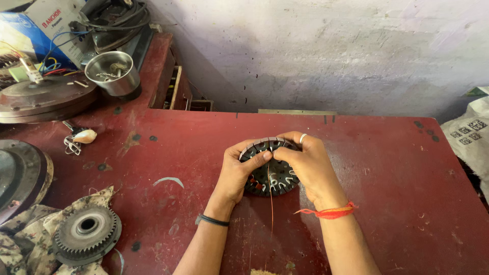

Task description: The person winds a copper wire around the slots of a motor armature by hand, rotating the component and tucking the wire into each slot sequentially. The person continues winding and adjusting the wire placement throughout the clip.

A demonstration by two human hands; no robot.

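Head view: we see our left hand and right hand both gripping a slotted metal fan core at the red table's middle. One thin copper wire trails toward us; most slots look bare, so winding seems barely begun.

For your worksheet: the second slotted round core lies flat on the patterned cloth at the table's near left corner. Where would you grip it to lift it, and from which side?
Probably by the toothed outer rim, from above. The spare core lies flat on the camouflage cloth, so its underside is out of reach, and the centre hole looks too narrow to grip. Fingers spread across opposite edges of the rim should hold it level.
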